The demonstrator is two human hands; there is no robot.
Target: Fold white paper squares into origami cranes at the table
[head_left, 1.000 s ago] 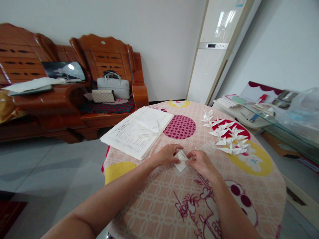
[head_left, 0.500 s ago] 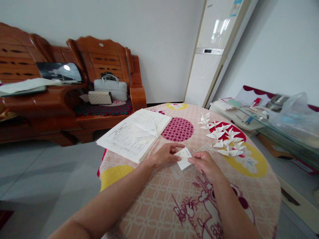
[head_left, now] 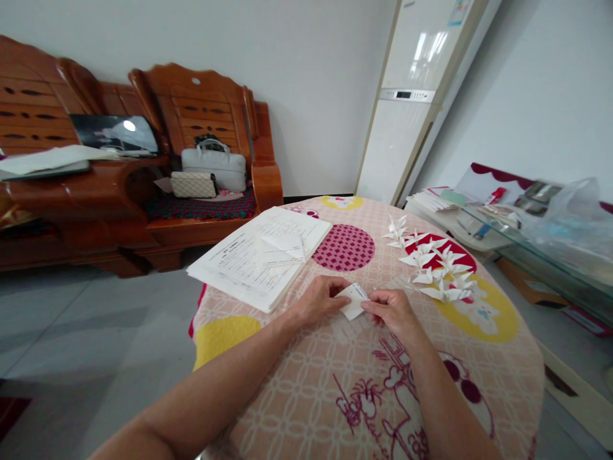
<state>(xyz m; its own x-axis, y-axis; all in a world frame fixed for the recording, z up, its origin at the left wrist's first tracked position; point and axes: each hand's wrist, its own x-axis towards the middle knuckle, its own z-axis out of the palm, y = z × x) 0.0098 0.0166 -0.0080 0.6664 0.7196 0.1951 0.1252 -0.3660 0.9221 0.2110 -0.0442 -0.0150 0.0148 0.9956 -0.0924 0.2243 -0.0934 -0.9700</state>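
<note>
Both of my hands pinch a small folded piece of white paper [head_left: 353, 300] just above the round table [head_left: 498, 377]. My left hand [head_left: 320, 299] grips its left side with closed fingers. My right hand [head_left: 391, 313] pinches its right edge. A stack of printed white sheets [head_left: 258, 255] lies on the table to the left of my hands. Several folded white paper cranes [head_left: 433, 265] sit on the cloth to the right, beyond my right hand.
The table has a pink patterned cloth. A wooden bench [head_left: 143, 172] with two bags [head_left: 213, 169] stands at the back left. A tall white air conditioner [head_left: 407, 108] stands behind the table. A glass-topped stand [head_left: 527, 236] with clutter is at the right.
The folded paper has been lifted off the cloth and turned between my fingers. My hands stay in the same spot on the table.
</note>
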